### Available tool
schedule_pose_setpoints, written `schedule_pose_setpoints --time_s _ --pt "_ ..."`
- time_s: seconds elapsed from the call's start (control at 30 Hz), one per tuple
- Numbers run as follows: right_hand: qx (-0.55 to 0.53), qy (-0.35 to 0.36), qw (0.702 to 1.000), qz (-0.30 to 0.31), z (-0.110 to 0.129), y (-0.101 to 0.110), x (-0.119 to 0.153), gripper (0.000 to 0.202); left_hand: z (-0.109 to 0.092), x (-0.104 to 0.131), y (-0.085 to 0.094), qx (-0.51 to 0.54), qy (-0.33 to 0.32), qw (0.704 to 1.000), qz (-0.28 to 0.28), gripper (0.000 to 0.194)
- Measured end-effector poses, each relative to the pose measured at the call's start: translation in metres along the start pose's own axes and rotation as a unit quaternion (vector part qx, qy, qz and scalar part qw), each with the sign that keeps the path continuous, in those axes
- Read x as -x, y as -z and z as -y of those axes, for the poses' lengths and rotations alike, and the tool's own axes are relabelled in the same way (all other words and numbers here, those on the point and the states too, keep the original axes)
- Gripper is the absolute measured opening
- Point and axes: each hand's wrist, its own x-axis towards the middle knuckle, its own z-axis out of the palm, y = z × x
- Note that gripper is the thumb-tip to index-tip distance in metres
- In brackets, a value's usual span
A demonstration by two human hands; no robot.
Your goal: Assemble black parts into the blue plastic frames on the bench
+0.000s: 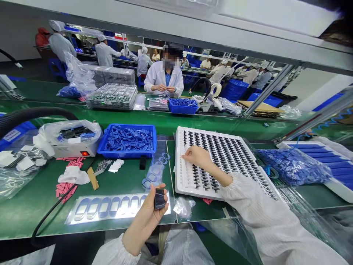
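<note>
Over the green desk (24, 221), your left grip (149, 217) is clamped on a black piece (159, 199), likely light and stiff; hold it by the edges. Rightward, your right grip (200, 158) is over a white tray (178, 165); I cannot tell whether it pinches anything.

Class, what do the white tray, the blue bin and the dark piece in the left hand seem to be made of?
White tray: probably moulded plastic, smooth; rounded corners, formed pockets.
Blue bin: likely rigid plastic, slightly glossy; even colour, stiff walls.
Dark piece in the left hand: smooth, faint sheen; perhaps plastic, unclear.
</note>
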Motion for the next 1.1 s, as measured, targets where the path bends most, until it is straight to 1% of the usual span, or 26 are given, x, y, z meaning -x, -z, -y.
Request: schedule_pose_setpoints --time_s 0.07,0.17,0.23,0.3,0.33,0.4,0.47,0.5,0.53,0.6,0.63,0.67,0.7,0.73,0.77,0.8,0.83,0.87,0.9,0.93,0.97,1.0,1.03,1.07,1.1 --pt "-0.037 -0.013 0.999 0.003 -0.003 -0.002 0.000 0.019 -0.001 0.001 -0.003 -0.005 0.004 1.000 -0.023 0.021" --pt "-0.087 -0.023 0.996 -0.011 -0.003 -0.002 0.001 0.016 -0.002 0.003 -0.007 -0.009 0.008 0.999 -0.047 0.020" --pt "-0.124 -0.023 0.992 -0.020 -0.004 0.004 0.001 0.015 -0.002 0.004 -0.007 -0.008 0.005 0.999 -0.051 0.019" --pt "-0.161 -0.020 0.986 -0.027 -0.012 0.015 0.002 0.015 -0.003 0.005 -0.005 -0.002 0.001 0.999 -0.047 0.019" --pt "-0.176 -0.020 0.984 -0.032 -0.020 0.022 0.004 0.015 -0.003 0.005 -0.004 0.002 0.000 0.999 -0.048 0.019" --pt "-0.196 -0.029 0.979 -0.050 -0.045 0.037 0.010 0.018 -0.006 0.006 -0.001 0.009 -0.003 0.998 -0.055 0.019" --pt "-0.197 -0.054 0.976 -0.071 -0.080 0.046 0.018 0.021 -0.009 0.006 0.000 0.011 -0.005 0.998 -0.061 0.020" --pt "-0.186 -0.086 0.975 -0.086 -0.099 0.048 0.023 0.020 -0.011 0.005 0.000 0.012 -0.007 0.998 -0.058 0.020" --pt "-0.164 -0.110 0.976 -0.087 -0.117 0.048 0.028 0.020 -0.012 0.005 -0.001 0.013 -0.008 0.998 -0.054 0.020" --pt "-0.099 -0.158 0.981 -0.061 -0.147 0.046 0.038 0.020 -0.014 0.003 -0.004 0.013 -0.009 0.999 -0.046 0.020" --pt "-0.057 -0.170 0.982 -0.064 -0.156 0.044 0.043 0.022 -0.015 0.001 -0.005 0.013 -0.008 0.999 -0.043 0.021" --pt "-0.016 -0.172 0.982 -0.082 -0.159 0.042 0.048 0.024 -0.015 0.000 -0.007 0.011 -0.009 0.999 -0.040 0.021" --pt "0.021 -0.163 0.980 -0.109 -0.157 0.041 0.053 0.026 -0.015 -0.001 -0.008 0.007 -0.010 0.999 -0.037 0.022" --pt "0.045 -0.141 0.979 -0.142 -0.148 0.041 0.059 0.028 -0.015 -0.002 -0.009 0.001 -0.013 0.999 -0.032 0.022" --pt "0.049 -0.103 0.978 -0.175 -0.134 0.041 0.064 0.031 -0.015 -0.003 -0.010 -0.007 -0.015 1.000 -0.025 0.023" --pt "0.037 -0.057 0.981 -0.184 -0.114 0.041 0.070 0.035 -0.014 -0.004 -0.011 -0.017 -0.021 1.000 -0.015 0.023" --pt "-0.006 0.013 0.982 -0.189 -0.090 0.040 0.076 0.039 -0.013 -0.004 -0.013 -0.029 -0.026 0.999 -0.006 0.024" --pt "-0.058 0.095 0.979 -0.171 -0.064 0.038 0.081 0.047 -0.012 -0.004 -0.014 -0.044 -0.032 0.999 0.005 0.026" --pt "-0.093 0.173 0.973 -0.119 -0.037 0.035 0.086 0.057 -0.011 -0.004 -0.016 -0.061 -0.040 0.997 0.018 0.028" --pt "-0.107 0.248 0.960 -0.071 -0.011 0.031 0.090 0.066 -0.009 -0.003 -0.017 -0.079 -0.050 0.995 0.032 0.031" --pt "-0.097 0.315 0.944 -0.015 0.013 0.026 0.092 0.076 -0.008 -0.003 -0.018 -0.094 -0.060 0.993 0.043 0.035" --pt "-0.086 0.359 0.929 0.030 0.035 0.021 0.093 0.080 -0.007 -0.002 -0.019 -0.108 -0.069 0.990 0.053 0.038" --pt "-0.072 0.382 0.920 0.056 0.052 0.015 0.092 0.081 -0.006 -0.002 -0.019 -0.117 -0.078 0.988 0.060 0.040" --pt "-0.056 0.398 0.913 0.078 0.066 0.010 0.091 0.076 -0.006 -0.001 -0.018 -0.120 -0.086 0.987 0.063 0.042" --pt "-0.045 0.408 0.907 0.094 0.075 0.006 0.088 0.067 -0.006 -0.001 -0.016 -0.118 -0.093 0.987 0.060 0.043"
